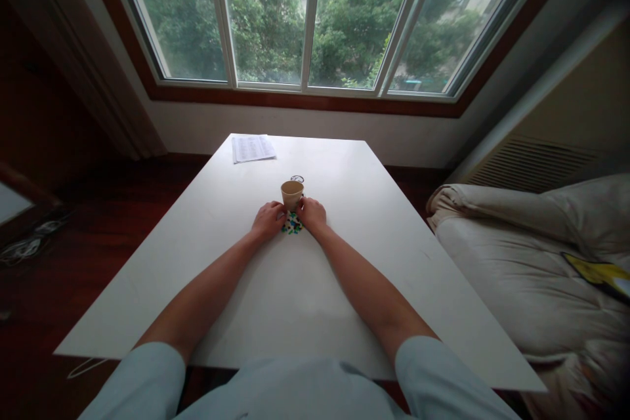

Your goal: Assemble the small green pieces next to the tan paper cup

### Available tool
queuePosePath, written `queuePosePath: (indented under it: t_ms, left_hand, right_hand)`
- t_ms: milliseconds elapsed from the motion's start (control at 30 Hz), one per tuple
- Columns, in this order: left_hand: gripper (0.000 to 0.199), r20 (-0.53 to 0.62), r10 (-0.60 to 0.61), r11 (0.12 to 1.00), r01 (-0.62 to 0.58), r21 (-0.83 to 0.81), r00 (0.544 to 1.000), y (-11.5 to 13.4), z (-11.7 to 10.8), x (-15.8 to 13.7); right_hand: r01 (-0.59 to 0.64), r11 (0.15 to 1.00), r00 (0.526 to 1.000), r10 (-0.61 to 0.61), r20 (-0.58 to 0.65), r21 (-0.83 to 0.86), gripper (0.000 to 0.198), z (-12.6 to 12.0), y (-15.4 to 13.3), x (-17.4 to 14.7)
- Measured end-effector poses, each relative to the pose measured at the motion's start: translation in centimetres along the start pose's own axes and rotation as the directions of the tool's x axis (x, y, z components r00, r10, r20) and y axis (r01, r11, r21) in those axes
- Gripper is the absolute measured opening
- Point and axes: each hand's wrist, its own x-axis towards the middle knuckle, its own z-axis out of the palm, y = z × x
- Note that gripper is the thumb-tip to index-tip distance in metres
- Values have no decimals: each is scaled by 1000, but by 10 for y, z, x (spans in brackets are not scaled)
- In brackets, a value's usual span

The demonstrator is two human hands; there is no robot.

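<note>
A brown paper cup (292,189) stands upright, mouth up, near the middle of the white table (275,315). My left hand (269,219) has its fingers curled in against the cup's lower left side. On the opposite side, my right hand (313,212) pinches in at the cup's lower right. Just in front of the cup, between both hands, lies a small heap of green, blue, black and white beads (294,226). Behind the cup a thin dark loop of cord (297,178) is partly hidden by its rim. The fingertips are small and partly covered.
Printed paper sheets (253,148) lie at the table's far left corner. A pale padded sofa (497,275) stands to the right, with a yellow and black item (598,272) on it. White cables (29,246) lie on the floor at left. A window (305,26) is beyond the table.
</note>
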Motion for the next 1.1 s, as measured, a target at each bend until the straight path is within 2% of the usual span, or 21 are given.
queuePosePath:
  t_ms: [367, 700, 900, 1100]
  left_hand:
    - [27, -1, 7, 1000, -7, 5, 1000, 1, 0, 0]
    - [28, 11, 11, 1000, -11, 4, 1000, 2, -3, -2]
    - [28, 17, 5, 1000, -6, 14, 1000, 3, -4, -1]
    - [28, 17, 3, 1000, -3, 4, 1000, 2, -3, -1]
  right_hand:
    - [-18, 1000, 1000, 18, 13, 2, 22, -2, -2, -1]
    - [-121, 980, 991, 129, -41, 160, 17, -8, -2, -1]
    - [-57, 961, 989, 92, -118, 269, 17, -4, 1, 1]
    - [7, 939, 979, 63, -192, 343, 29, 0, 3, 3]
